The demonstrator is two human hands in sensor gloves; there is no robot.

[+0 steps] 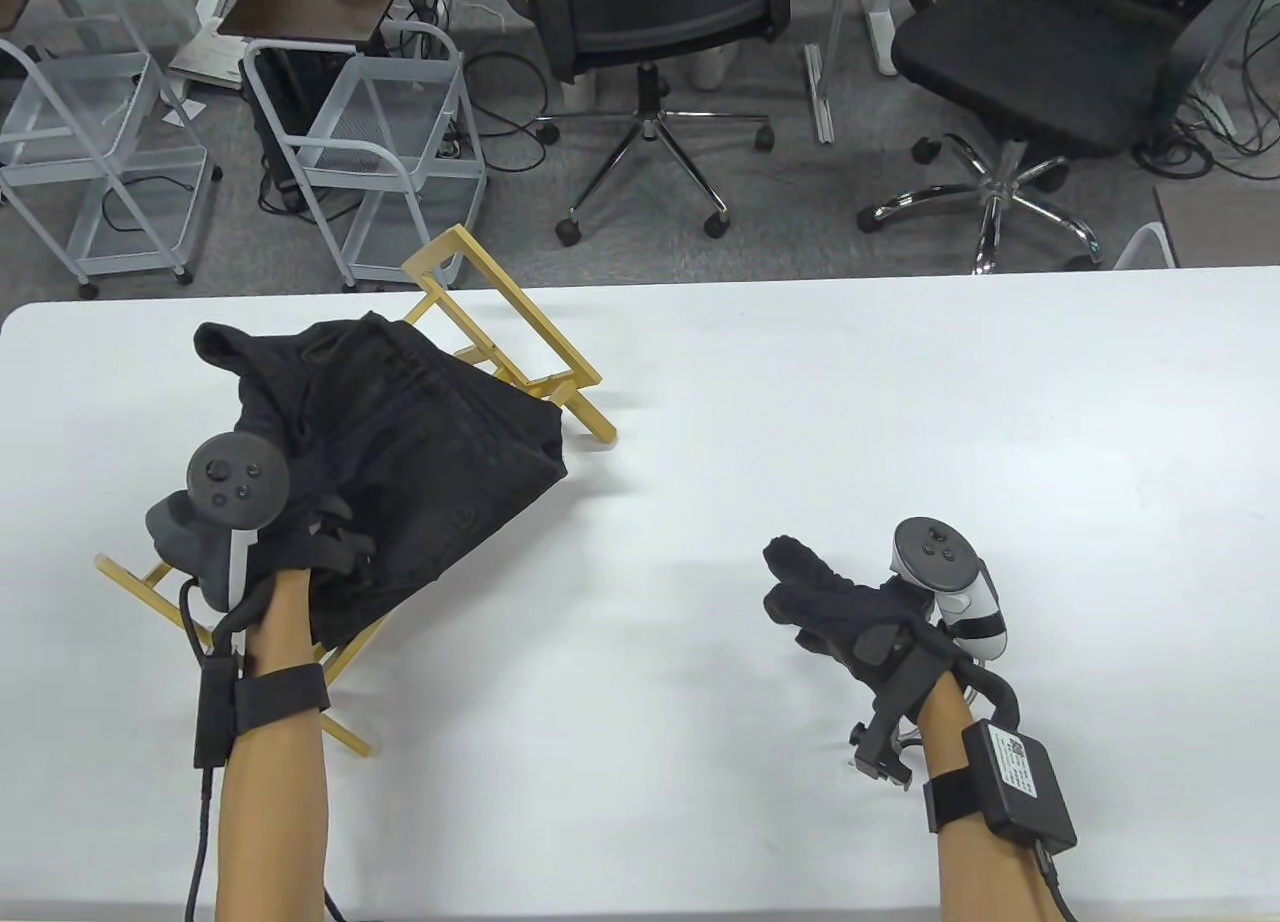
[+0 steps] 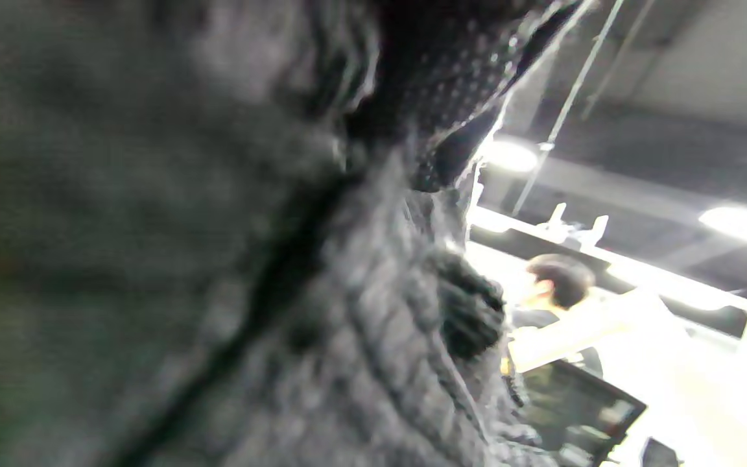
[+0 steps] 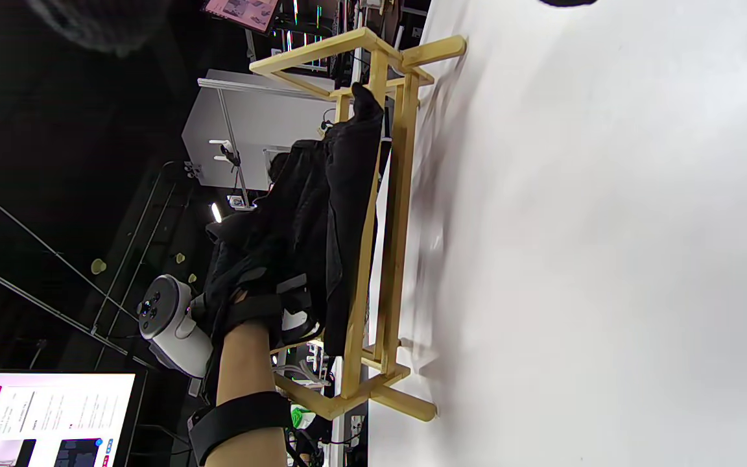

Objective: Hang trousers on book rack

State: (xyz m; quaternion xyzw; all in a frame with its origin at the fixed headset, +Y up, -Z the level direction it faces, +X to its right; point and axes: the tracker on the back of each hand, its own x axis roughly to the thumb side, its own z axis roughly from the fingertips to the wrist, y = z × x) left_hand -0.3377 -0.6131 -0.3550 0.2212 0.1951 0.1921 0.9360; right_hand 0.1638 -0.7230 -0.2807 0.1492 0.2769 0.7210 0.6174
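Black trousers (image 1: 400,442) draped over wooden book rack (image 1: 520,352), white table (image 1: 800,412).

Trousers lay across the rack's top rails toward nine o'clock on the table, bunched and hanging down its near side. Left hand (image 1: 320,547) was sunk into the cloth at the bundle's six o'clock edge; finger grip could not be told. Right hand (image 1: 840,602) rested well apart at four o'clock, fingers loosely extended, holding nothing.

Bare table (image 1: 700,662) open between hands; rack (image 1: 520,332) with draped trousers (image 1: 400,442) blocks far-left side
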